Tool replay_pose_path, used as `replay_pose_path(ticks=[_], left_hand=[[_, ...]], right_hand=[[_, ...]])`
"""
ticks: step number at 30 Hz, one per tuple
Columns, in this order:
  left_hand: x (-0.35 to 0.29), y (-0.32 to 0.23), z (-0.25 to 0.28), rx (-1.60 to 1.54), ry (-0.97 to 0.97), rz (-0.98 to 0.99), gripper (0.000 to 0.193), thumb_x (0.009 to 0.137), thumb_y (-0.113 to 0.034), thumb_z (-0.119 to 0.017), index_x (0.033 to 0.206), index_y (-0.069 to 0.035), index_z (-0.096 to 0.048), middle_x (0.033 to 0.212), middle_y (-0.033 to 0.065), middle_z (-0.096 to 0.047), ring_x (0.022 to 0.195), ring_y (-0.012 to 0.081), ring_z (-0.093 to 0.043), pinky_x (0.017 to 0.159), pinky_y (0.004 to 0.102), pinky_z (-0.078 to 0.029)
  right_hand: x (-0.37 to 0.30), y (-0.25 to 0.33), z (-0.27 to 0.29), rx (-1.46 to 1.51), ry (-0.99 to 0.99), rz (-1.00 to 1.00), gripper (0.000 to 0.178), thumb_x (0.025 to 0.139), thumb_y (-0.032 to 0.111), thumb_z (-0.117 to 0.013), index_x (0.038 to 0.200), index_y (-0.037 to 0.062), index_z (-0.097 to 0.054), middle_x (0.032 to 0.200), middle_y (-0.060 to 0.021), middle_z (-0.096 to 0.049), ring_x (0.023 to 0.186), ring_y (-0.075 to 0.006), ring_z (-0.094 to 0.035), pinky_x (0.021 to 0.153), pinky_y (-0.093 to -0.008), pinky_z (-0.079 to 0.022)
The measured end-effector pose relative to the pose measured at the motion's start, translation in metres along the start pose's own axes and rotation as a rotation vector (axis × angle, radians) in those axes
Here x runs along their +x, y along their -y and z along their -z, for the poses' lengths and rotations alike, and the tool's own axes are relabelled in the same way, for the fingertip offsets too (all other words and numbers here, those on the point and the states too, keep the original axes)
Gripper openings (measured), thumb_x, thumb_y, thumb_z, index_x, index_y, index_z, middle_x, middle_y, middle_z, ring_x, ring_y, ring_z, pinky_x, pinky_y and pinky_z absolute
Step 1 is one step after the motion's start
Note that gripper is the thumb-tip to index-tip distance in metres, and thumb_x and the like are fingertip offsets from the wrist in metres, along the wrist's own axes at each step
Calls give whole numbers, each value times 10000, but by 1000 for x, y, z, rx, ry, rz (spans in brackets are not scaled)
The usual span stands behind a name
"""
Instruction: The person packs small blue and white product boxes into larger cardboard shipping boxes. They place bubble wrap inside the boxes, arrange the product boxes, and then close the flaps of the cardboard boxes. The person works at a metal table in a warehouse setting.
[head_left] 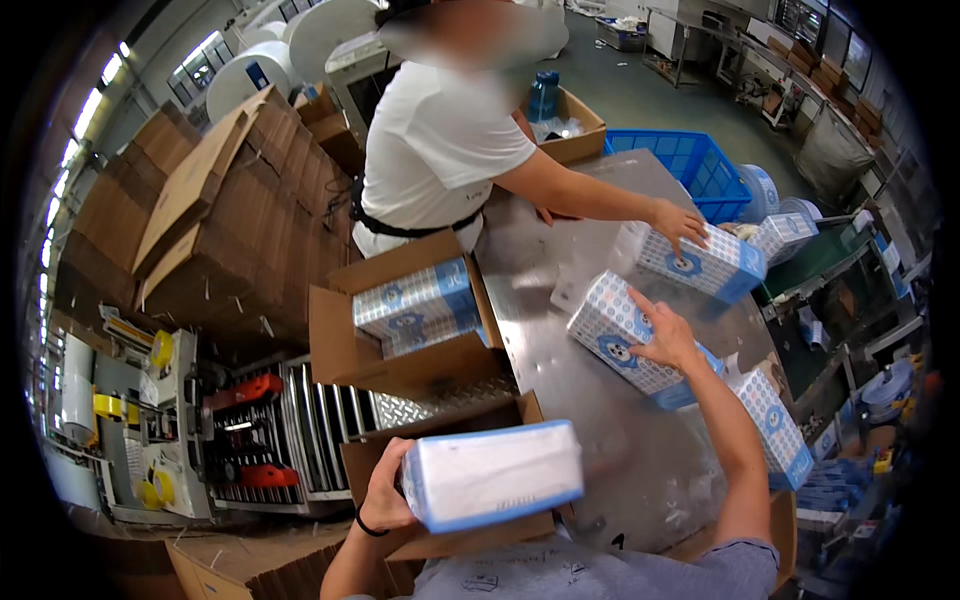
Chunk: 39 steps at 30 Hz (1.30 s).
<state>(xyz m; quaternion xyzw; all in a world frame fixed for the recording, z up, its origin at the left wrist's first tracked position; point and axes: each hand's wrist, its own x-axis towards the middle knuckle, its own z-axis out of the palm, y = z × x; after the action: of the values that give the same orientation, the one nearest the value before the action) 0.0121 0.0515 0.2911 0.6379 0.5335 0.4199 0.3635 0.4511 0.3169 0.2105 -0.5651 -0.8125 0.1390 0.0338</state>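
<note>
My left hand [385,488] grips one end of a blue-edged white tissue pack [500,475], holding it above an open cardboard box [362,460]. On the metal table [540,345], my right hand [668,338] is on a patterned blue-and-white tissue pack [610,325], its thumb on the front face and its fingers over the upper edge. Just beyond, a co-worker's hand [680,225] rests on a similar pack [715,262]. Another pack [770,425] lies to the right of my right forearm. A second open box [330,335] holds several packs [415,300].
Flattened cardboard [230,220] is stacked at the left, above a roller conveyor [320,430] with a taping machine [165,420]. The co-worker [430,150] stands across the table. A blue crate [670,150] and a green belt [820,260] holding another pack [785,235] are at the right.
</note>
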Motion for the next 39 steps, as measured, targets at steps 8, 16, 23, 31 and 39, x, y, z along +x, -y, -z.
replay_pose_path(ticks=[8, 16, 23, 31, 39], left_hand=[[-79, 114, -68, 768, 516, 128, 809, 601, -152, -786, 1354, -106, -494, 1124, 148, -550, 1115, 334, -533, 987, 534, -412], [-49, 284, -87, 707, 873, 453, 807, 723, -336, -755, 1433, -88, -461, 1358, 241, -506, 1295, 374, -469, 1096, 474, -386], [-62, 305, -87, 711, 912, 601, 816, 750, -436, -725, 1419, -37, -484, 1468, 261, -453, 1379, 360, -424, 1150, 421, -349], [-52, 312, -76, 603, 879, 711, 745, 817, -331, -669, 1475, -127, -383, 1536, 155, -401, 1413, 339, -378, 1168, 466, -316], [-58, 350, -84, 640, 898, 706, 790, 800, -388, -717, 1470, -88, -425, 1459, 219, -490, 1372, 358, -451, 1134, 434, -383]], right_hand=[[-88, 49, 33, 1759, -388, 29, 763, 817, 48, -718, 1492, 16, -361, 1436, -172, -486, 1243, -255, -557, 1062, -394, -454], [-115, 280, -24, 1371, 324, 383, 660, 849, 232, -619, 1474, 140, -427, 1374, -166, -487, 1220, -338, -490, 1002, -447, -428], [-38, 301, -307, -49, 91, 589, 839, 786, 57, -586, 1479, 488, -395, 1430, -161, -468, 1359, -376, -405, 1123, -587, -263], [2, 271, -370, 244, 505, 437, 786, 780, 231, -649, 1518, 326, -396, 1565, -178, -349, 1461, -377, -283, 1173, -547, -225], [-69, 301, -170, 981, 263, 198, 207, 878, 124, -632, 1042, 32, -719, 999, -153, -732, 915, -257, -714, 778, -364, -558]])
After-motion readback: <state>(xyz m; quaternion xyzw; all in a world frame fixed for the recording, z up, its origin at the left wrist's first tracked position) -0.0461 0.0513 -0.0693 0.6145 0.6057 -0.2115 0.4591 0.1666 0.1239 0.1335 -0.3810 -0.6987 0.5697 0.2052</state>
